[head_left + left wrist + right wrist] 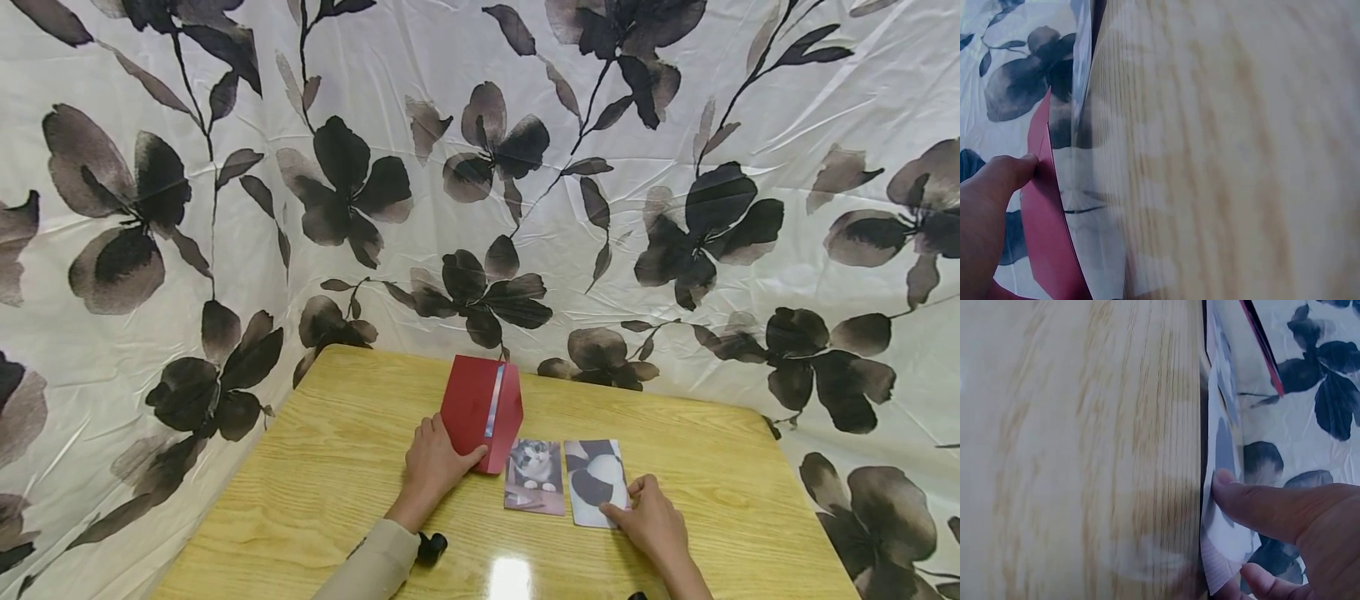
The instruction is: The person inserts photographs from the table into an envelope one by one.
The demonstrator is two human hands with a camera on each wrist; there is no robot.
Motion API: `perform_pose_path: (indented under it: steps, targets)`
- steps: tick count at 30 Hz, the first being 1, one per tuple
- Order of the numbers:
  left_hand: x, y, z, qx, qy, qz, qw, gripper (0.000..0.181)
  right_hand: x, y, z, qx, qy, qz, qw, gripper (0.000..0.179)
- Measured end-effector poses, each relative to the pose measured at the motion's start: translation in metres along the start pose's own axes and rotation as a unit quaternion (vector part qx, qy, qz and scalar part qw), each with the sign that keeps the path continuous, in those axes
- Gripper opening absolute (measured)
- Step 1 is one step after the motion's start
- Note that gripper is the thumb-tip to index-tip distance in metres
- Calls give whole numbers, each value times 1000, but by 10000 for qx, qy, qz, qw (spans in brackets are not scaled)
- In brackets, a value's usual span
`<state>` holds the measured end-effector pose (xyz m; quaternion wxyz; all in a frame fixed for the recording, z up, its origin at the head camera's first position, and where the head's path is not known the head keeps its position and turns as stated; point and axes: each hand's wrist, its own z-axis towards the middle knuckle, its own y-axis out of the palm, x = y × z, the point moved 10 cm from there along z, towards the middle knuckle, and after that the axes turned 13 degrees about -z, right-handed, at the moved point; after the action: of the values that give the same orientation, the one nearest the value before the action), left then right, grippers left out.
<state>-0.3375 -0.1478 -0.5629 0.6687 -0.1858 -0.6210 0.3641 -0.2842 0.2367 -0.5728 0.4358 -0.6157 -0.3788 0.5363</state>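
A red envelope [468,408] stands over the table with its flap [511,408] folded out to the right. A narrow bluish-white strip [494,402] shows along its opening. My left hand [437,462] grips the envelope's lower edge, and in the left wrist view the thumb [1022,167] presses on the red paper. My right hand [651,518] pinches the lower right part of a photo [597,479] with dark and pale rounded shapes. In the right wrist view that photo's near corner [1219,565] bends up between thumb and fingers. Between the hands lies a cat photo [534,477].
The wooden table [337,417] has a light yellow grain and a bright glare spot near its front. A white floral cloth [420,192] hangs behind it and along the sides. A small black object [431,549] is beside the left sleeve [378,562].
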Motion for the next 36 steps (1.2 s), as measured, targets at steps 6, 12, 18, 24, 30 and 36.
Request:
perform_pose_path:
  steps: [6, 12, 18, 24, 30, 36]
  targets:
    - [-1, 1, -2, -3, 11, 32, 10000, 106, 1, 3, 0, -114, -11, 180, 9998, 61]
    - [-1, 1, -1, -5, 18, 24, 10000, 105, 5, 2, 2, -178, 25, 600, 9980, 38]
    - [-1, 0, -2, 21, 51, 16, 10000, 105, 11, -5, 5, -26, 3, 781, 9969, 21]
    - [-1, 1, -2, 30, 26, 13, 10000, 105, 12, -7, 8, -60, -46, 1031, 9946, 17]
    - [0, 0, -3, 12, 24, 36, 10000, 105, 12, -9, 10, -98, 9, 1087, 9940, 18]
    - [1, -1, -1, 11, 18, 43, 10000, 104, 10, -15, 14, -104, 59, 1119, 9936, 22]
